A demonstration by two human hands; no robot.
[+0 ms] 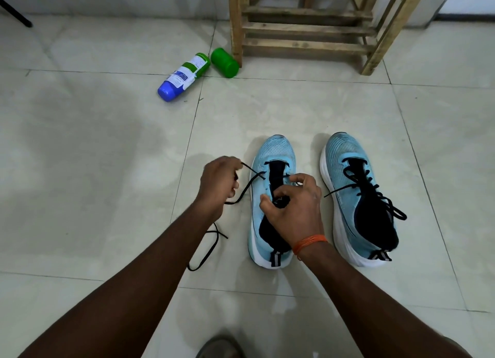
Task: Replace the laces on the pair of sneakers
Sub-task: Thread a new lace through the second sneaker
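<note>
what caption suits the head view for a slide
Left hand pinches a black flat lace at the light blue mesh sneaker the right hand grips; its laced twin stands alongside.

soft even indoor light, faint shadows on the glossy floor tiles [107,143], sharp centre, wide-angle bending at edges

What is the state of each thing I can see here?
Left sneaker: upright, laced only at the front holes.
Lace: mostly loose, trailing on the floor.
Right sneaker: fully laced, untied.
Left hand: pinches the lace.
Right hand: grips the left sneaker's tongue.
Bottle: lying down, cap off.
Cap: lying beside the bottle.
</note>
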